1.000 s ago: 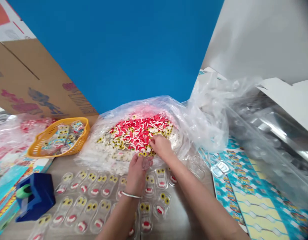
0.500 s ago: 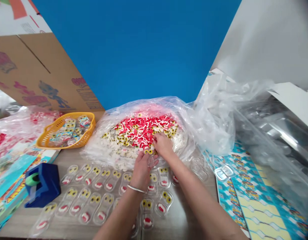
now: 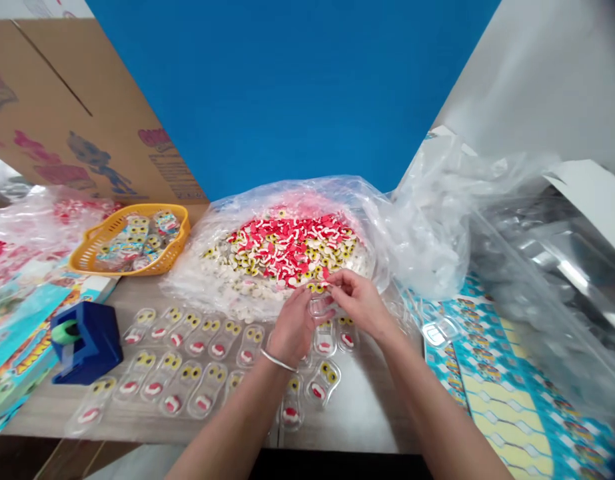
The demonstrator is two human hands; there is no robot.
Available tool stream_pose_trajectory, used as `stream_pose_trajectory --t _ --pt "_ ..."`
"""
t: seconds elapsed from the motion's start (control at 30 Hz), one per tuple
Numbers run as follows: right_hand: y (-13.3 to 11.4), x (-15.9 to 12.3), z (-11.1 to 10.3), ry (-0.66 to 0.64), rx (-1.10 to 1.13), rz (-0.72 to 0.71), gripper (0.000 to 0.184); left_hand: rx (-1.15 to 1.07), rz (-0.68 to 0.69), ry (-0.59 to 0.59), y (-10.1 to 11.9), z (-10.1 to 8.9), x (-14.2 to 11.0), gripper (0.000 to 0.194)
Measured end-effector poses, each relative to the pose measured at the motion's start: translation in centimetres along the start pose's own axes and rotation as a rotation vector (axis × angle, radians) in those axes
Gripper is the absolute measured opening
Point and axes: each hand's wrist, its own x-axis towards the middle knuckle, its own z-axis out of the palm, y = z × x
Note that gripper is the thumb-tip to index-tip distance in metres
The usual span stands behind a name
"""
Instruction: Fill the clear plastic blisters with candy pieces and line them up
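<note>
My left hand [image 3: 296, 325] wears a white band at the wrist and holds a clear plastic blister tray [image 3: 318, 307] in its closed fingers. Two yellow eye-shaped pieces [image 3: 316, 288] show at the tray's top end. Close beside it, my right hand [image 3: 358, 303] has thumb and fingers pinched at the tray's upper edge; whatever small piece is between them is hidden. Just beyond both hands, a large clear bag [image 3: 222, 230] lies spread open around a heap of red-and-white mouth-shaped and yellow eye pieces [image 3: 292, 250].
Rows of filled clear trays [image 3: 202, 390] cover the table's front left. A blue tape dispenser [image 3: 90, 340] and a yellow basket [image 3: 80, 257] of packets stand left, before a cardboard box [image 3: 122, 113]. Printed card sheets [image 3: 502, 413] and plastic bags [image 3: 532, 287] lie right.
My right hand has come back from the heap to the tray held in my left hand. Both hands sit slightly farther right. The camera view has shifted a little.
</note>
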Motion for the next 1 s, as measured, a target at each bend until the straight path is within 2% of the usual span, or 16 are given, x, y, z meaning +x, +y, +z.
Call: stream_pose_trajectory --t 0.07,0.17,0.3,0.43,0.63,0.77,0.87,1.0 --pt "-0.4 -1.9 -0.2 -0.048 0.039 0.003 0.018 -0.008 -0.006 -0.008 -0.6 0.5 -0.3 0.018" --pt "-0.5 -4.3 -0.2 -0.058 -0.087 -0.049 0.020 0.033 -0.020 0.011 -1.4 1.3 -0.8 0.014" --pt "-0.2 -7.0 0.0 0.080 -0.366 -0.141 0.019 0.082 -0.031 -0.018 -2.8 2.5 -1.5 0.010" --pt "0.1 -9.5 -0.1 0.214 -0.573 -0.083 0.016 0.092 -0.035 -0.041 -4.5 3.9 -2.2 0.010" --pt "0.1 -12.1 -1.7 0.256 -0.655 -0.028 0.015 0.165 -0.091 -0.082 -6.7 5.5 -2.9 0.017" --pt "0.9 -14.1 -4.2 0.304 -0.585 0.014 0.016 0.204 -0.172 -0.060 -7.3 5.9 -3.3 0.016" --pt "2.8 -15.0 -7.3 0.434 -0.656 0.105 0.019 0.238 -0.237 -0.002 -7.4 5.7 -3.6 0.012" --pt "5.2 -13.5 -12.2 0.572 -0.797 0.172 0.020 0.286 -0.245 0.069 -7.4 5.4 -3.8 0.010"
